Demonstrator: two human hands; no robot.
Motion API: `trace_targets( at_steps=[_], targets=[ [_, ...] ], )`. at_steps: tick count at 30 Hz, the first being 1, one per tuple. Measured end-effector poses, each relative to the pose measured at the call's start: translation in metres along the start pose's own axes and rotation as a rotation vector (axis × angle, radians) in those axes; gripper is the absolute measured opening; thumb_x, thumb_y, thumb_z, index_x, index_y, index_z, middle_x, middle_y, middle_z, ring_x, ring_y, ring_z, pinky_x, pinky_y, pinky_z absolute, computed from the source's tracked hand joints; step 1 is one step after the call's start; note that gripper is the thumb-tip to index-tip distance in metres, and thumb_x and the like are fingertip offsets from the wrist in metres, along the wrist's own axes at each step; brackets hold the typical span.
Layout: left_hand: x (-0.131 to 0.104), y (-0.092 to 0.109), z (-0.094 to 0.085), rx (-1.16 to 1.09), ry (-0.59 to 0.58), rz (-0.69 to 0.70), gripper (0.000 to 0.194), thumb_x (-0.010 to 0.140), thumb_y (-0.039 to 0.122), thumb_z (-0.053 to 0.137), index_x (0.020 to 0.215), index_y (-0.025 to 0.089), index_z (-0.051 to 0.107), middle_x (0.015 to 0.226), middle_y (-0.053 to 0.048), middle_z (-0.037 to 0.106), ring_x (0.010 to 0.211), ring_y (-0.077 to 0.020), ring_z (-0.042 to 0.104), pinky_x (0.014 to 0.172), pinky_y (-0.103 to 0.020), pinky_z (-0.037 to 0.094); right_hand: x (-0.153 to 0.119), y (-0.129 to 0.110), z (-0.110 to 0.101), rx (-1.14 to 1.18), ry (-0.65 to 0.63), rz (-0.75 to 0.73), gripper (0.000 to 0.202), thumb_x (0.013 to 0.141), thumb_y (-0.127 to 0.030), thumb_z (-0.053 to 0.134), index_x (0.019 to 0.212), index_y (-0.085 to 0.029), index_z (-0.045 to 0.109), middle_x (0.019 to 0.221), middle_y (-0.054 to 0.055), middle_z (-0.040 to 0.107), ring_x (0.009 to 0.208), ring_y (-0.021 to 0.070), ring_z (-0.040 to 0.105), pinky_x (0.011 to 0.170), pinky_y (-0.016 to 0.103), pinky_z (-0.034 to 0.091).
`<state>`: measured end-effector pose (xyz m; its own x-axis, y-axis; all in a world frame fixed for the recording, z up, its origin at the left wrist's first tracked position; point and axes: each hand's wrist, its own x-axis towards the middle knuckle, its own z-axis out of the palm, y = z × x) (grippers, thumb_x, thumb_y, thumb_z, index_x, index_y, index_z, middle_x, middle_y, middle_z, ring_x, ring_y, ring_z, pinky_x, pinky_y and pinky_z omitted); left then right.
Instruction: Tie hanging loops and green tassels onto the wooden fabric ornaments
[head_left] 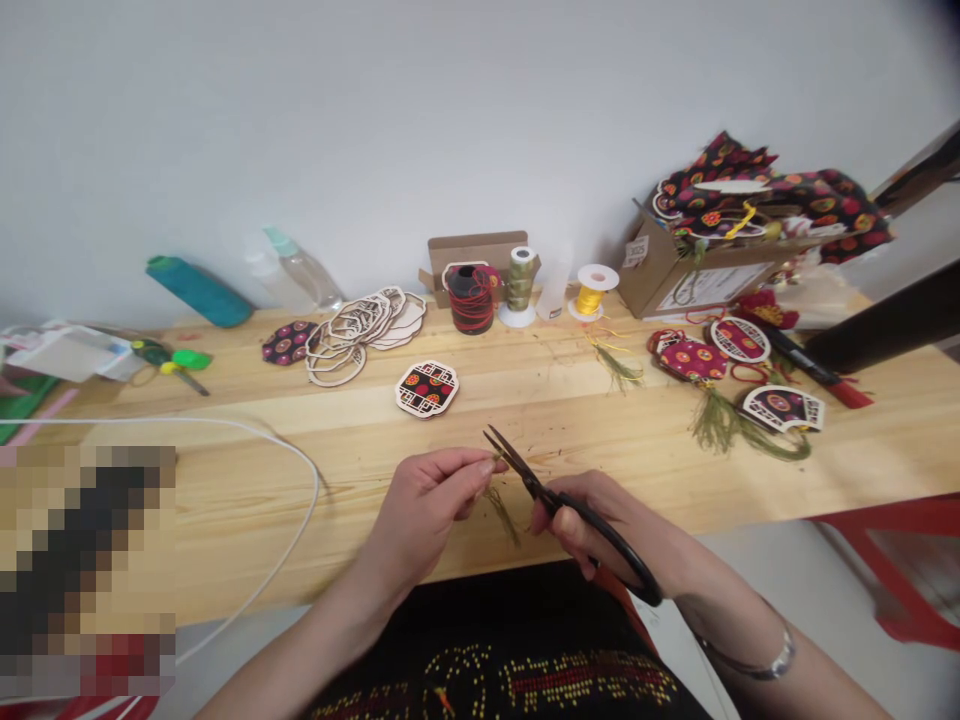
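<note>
My left hand (431, 510) pinches a small olive-green thread tassel (501, 512) between thumb and fingertips; its strands hang below the fingers. Black-handled scissors (600, 530) are in my right hand (589, 515), with the blades slightly parted and pointing up and left. The blade tips lie right by the pinched end of the tassel; whether they touch the thread I cannot tell. Just beyond the hands, an octagonal ornament (427, 390) with a pale wooden lattice frame over patterned dark fabric lies flat on the wooden table (360, 450).
Behind stand a red cord spool (471, 305), a green thread cone (520, 285) and a yellow thread spool (592, 295). Wooden frames (367, 325) are piled left. At right are tasselled ornaments (784, 410) and a cardboard box (690, 265) of fabric. A white cable (311, 500) curves at left.
</note>
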<state>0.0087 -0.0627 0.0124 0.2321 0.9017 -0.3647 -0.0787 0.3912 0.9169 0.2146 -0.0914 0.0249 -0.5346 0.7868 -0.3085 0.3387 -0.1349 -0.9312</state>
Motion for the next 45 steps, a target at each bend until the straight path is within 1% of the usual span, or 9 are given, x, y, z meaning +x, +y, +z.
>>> trace_targets(
  at_steps=[9,15,20,24,27,32,36,40,45],
  targets=[
    [-0.001,0.002,0.002,0.014,-0.014,-0.002,0.015,0.074,0.026,0.065,0.081,0.018,0.076,0.049,0.004,0.041,0.047,-0.0066,0.028,0.045,-0.022,0.020,-0.002,-0.001,0.003,0.001,0.056,0.016,0.064,0.081,-0.069,0.036,0.093,-0.011,0.059,0.051,-0.003,0.047,0.044,0.0083,0.042,0.043,0.022,0.030],
    [-0.001,0.001,0.002,0.020,-0.011,0.009,0.015,0.074,0.027,0.065,0.081,0.019,0.076,0.049,0.004,0.041,0.047,-0.0072,0.029,0.045,-0.023,0.020,0.002,0.003,0.001,0.073,-0.021,0.028,0.060,0.079,-0.068,0.041,0.087,-0.012,0.059,0.049,-0.003,0.046,0.043,0.0076,0.041,0.040,0.021,0.029],
    [-0.001,0.000,0.002,0.026,-0.004,0.008,0.015,0.073,0.027,0.065,0.080,0.018,0.075,0.048,0.004,0.042,0.047,-0.0075,0.030,0.045,-0.022,0.021,0.003,0.004,0.001,0.124,-0.031,0.058,0.055,0.077,-0.068,0.045,0.077,-0.014,0.055,0.048,-0.005,0.043,0.041,0.0064,0.040,0.038,0.019,0.028],
    [-0.001,0.000,0.002,0.032,0.007,0.011,0.014,0.072,0.027,0.066,0.077,0.017,0.075,0.048,0.004,0.043,0.047,-0.0068,0.030,0.044,-0.022,0.022,0.003,0.006,0.002,0.171,-0.018,0.058,0.052,0.076,-0.067,0.047,0.070,-0.015,0.051,0.048,-0.006,0.038,0.040,0.0055,0.037,0.037,0.019,0.027],
    [0.000,0.000,0.001,0.005,0.026,0.002,0.014,0.071,0.027,0.068,0.078,0.017,0.075,0.047,0.004,0.043,0.046,-0.0059,0.030,0.044,-0.022,0.020,0.002,0.010,0.001,0.170,0.002,0.027,0.050,0.079,-0.065,0.045,0.072,-0.015,0.050,0.047,-0.007,0.034,0.040,0.0050,0.030,0.036,0.020,0.021],
    [0.004,0.002,-0.004,-0.096,0.147,0.023,0.014,0.067,0.025,0.071,0.076,0.016,0.075,0.055,0.000,0.056,0.048,-0.0054,0.035,0.045,-0.021,0.022,0.000,0.011,-0.003,-0.033,0.046,0.045,0.045,0.081,-0.058,0.048,0.073,-0.014,0.053,0.056,-0.005,0.037,0.050,0.0063,0.028,0.043,0.022,0.020],
    [0.005,0.005,-0.008,-0.139,0.253,0.074,0.014,0.064,0.024,0.073,0.075,0.016,0.074,0.060,-0.002,0.062,0.050,-0.0066,0.040,0.045,-0.021,0.026,-0.002,0.005,-0.002,-0.147,-0.040,0.143,0.043,0.073,-0.058,0.058,0.068,-0.015,0.053,0.054,-0.004,0.044,0.049,0.0064,0.031,0.042,0.022,0.021],
    [0.006,0.006,-0.009,-0.144,0.281,0.104,0.013,0.065,0.024,0.073,0.075,0.016,0.075,0.060,-0.002,0.063,0.050,-0.0060,0.041,0.044,-0.020,0.027,-0.006,-0.004,0.001,-0.345,-0.075,0.128,0.050,0.057,-0.062,0.070,0.054,-0.016,0.050,0.050,-0.003,0.047,0.048,0.0068,0.034,0.043,0.022,0.022],
    [0.006,0.005,-0.008,-0.162,0.282,0.112,0.013,0.065,0.022,0.073,0.076,0.015,0.075,0.063,-0.003,0.065,0.052,-0.0056,0.042,0.045,-0.019,0.028,-0.010,-0.011,0.003,-0.524,-0.080,0.075,0.053,0.057,-0.067,0.067,0.050,-0.016,0.051,0.048,-0.002,0.048,0.045,0.0073,0.034,0.043,0.023,0.020]
  ],
)
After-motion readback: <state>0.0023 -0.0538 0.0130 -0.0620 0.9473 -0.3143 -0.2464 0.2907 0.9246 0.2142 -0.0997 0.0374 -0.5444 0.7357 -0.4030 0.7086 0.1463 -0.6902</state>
